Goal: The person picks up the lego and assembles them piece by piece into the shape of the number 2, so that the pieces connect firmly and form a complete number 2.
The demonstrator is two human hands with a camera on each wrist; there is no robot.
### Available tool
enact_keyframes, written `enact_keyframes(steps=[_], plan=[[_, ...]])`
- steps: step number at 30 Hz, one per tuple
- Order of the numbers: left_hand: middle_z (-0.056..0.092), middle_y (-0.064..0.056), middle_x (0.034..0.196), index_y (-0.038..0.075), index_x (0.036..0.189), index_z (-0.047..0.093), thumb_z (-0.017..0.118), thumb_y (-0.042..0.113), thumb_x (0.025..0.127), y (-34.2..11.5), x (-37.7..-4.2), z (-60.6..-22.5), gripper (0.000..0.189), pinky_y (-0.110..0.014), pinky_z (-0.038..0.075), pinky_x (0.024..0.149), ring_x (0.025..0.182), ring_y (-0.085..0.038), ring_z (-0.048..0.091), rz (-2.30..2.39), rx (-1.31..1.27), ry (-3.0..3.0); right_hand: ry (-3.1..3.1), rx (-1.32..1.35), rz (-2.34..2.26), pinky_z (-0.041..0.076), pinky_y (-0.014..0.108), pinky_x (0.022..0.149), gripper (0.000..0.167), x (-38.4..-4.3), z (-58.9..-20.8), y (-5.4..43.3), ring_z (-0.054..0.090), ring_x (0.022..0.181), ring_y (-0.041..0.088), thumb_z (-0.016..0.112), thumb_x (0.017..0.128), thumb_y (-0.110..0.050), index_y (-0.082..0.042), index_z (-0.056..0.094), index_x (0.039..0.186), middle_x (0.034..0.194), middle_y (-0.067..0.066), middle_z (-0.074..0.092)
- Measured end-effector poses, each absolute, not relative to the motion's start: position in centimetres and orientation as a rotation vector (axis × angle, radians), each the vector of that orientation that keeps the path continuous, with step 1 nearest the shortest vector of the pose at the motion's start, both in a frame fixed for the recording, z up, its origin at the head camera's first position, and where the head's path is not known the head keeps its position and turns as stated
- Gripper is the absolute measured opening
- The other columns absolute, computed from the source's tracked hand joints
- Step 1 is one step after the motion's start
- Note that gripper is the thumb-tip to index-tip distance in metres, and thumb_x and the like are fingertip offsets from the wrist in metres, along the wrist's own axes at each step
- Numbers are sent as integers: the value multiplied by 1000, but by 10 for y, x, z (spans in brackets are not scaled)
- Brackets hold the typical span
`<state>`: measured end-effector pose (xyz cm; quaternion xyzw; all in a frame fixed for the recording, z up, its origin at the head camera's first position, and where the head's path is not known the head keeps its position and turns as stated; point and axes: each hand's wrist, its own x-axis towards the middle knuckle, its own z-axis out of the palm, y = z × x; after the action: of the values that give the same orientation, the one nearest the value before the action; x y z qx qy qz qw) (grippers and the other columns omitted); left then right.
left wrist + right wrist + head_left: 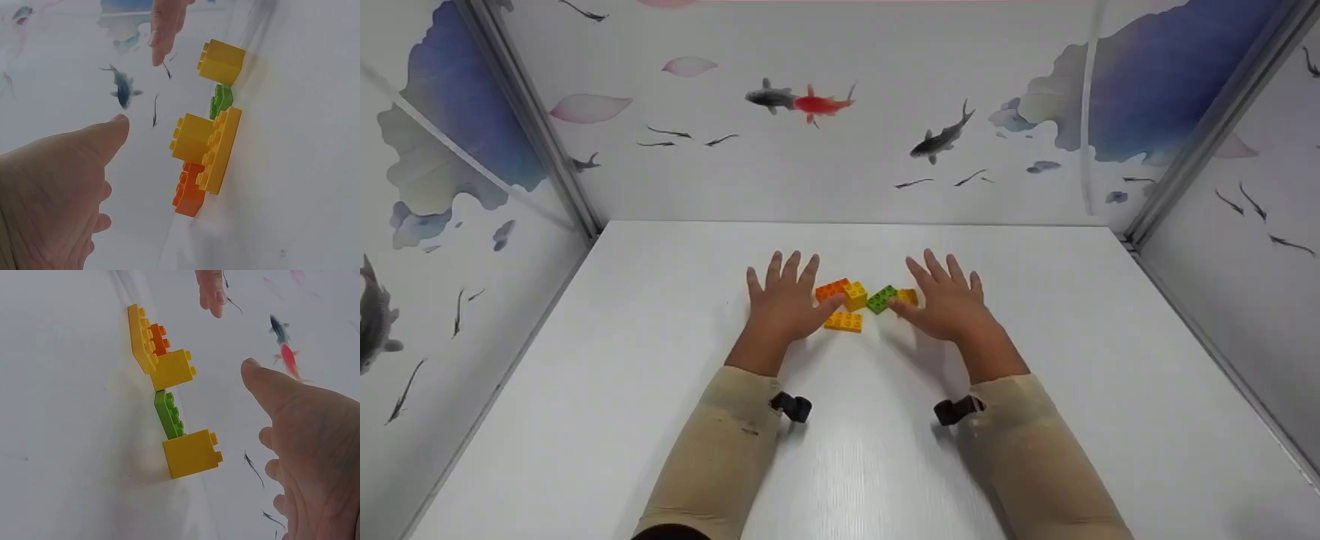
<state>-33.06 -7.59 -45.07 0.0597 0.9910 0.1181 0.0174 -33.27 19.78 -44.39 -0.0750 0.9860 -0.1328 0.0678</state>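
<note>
Several toy building bricks lie grouped on the white table between the two hands. An orange brick (831, 289) is at the back left, with a square yellow brick (855, 297) beside it. A flat yellow-orange brick (844, 322) lies nearer the person. A green brick (882, 299) sits to the right, and another square yellow brick (192, 454) stands by it, partly hidden by the right thumb in the head view. My left hand (785, 301) is spread left of the group, palm down, holding nothing. My right hand (946, 303) mirrors it on the right, fingers straight and spread, holding nothing.
White table (840, 442) enclosed by a back wall (840, 180) and two side walls, printed with fish and leaves. Black straps with small dark mounts (795, 406) sit at both wrists over beige sleeves (712, 450).
</note>
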Motion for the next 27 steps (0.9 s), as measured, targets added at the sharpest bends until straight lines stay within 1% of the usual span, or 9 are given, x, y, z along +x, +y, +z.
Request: enact_keyframes(steps=[4, 7, 9, 11, 13, 15, 19, 24, 27], plan=[[16, -8, 181, 30, 173, 15, 49, 78, 99, -75, -330, -453, 94, -69, 2, 134, 169, -36, 9, 465, 237, 3048, 2958, -232, -439, 2, 70, 132, 94, -334, -447, 197, -2, 170, 38, 54, 100, -73, -32, 12, 173, 183, 4, 0], [21, -8, 178, 31, 173, 16, 54, 74, 100, -75, -331, -458, 93, -61, 15, 136, 166, -35, 19, 556, 300, 3000, 2921, -212, -493, 13, 70, 131, 95, -335, -449, 197, 6, 169, 39, 58, 100, -71, -31, 12, 173, 183, 5, 4], [27, -7, 175, 31, 172, 21, 58, 71, 99, -75, -333, -461, 91, -57, 25, 134, 161, -33, 27, 621, 328, 2964, 2901, -188, -526, 19, 70, 130, 96, -336, -450, 196, 12, 169, 39, 61, 99, -70, -31, 13, 173, 183, 7, 9], [35, -5, 169, 31, 170, 30, 62, 69, 98, -76, -334, -465, 87, -55, 35, 130, 155, -30, 35, 666, 340, 2934, 2882, -171, -552, 22, 69, 130, 97, -338, -453, 196, 16, 168, 40, 63, 99, -69, -31, 14, 173, 182, 8, 13], [41, -4, 163, 29, 167, 39, 66, 67, 97, -78, -336, -468, 84, -53, 40, 126, 149, -27, 40, 686, 356, 2909, 2868, -160, -588, 23, 67, 130, 97, -340, -455, 197, 19, 167, 40, 66, 98, -67, -31, 15, 173, 181, 9, 17], [46, -3, 158, 26, 164, 44, 69, 65, 96, -79, -338, -471, 82, -52, 42, 125, 144, -26, 43, 697, 379, 2876, 2848, -153, -635, 22, 65, 132, 97, -343, -458, 198, 21, 167, 39, 69, 97, -64, -30, 18, 173, 180, 9, 21], [51, -4, 151, 19, 161, 48, 75, 58, 95, -82, -340, -474, 81, -49, 43, 125, 138, -23, 47, 723, 415, 2805, 2799, -145, -735, 24, 63, 132, 94, -347, -465, 203, 28, 164, 37, 74, 97, -58, -31, 25, 171, 177, 10, 30], [59, -4, 139, 16, 151, 58, 80, 42, 96, -86, -341, -477, 65, -43, 49, 117, 125, -23, 55, 845, 447, 2722, 2787, -181, -876, 41, 60, 124, 83, -350, -471, 210, 49, 150, 35, 77, 99, -43, -27, 35, 168, 168, 8, 45], [62, -4, 132, 14, 143, 64, 81, 32, 96, -86, -342, -477, 53, -42, 52, 111, 119, -23, 58, 906, 454, 2701, 2778, -180, -950, 47, 56, 119, 72, -352, -472, 213, 55, 141, 33, 77, 101, -31, -24, 44, 164, 163, 6, 51]])
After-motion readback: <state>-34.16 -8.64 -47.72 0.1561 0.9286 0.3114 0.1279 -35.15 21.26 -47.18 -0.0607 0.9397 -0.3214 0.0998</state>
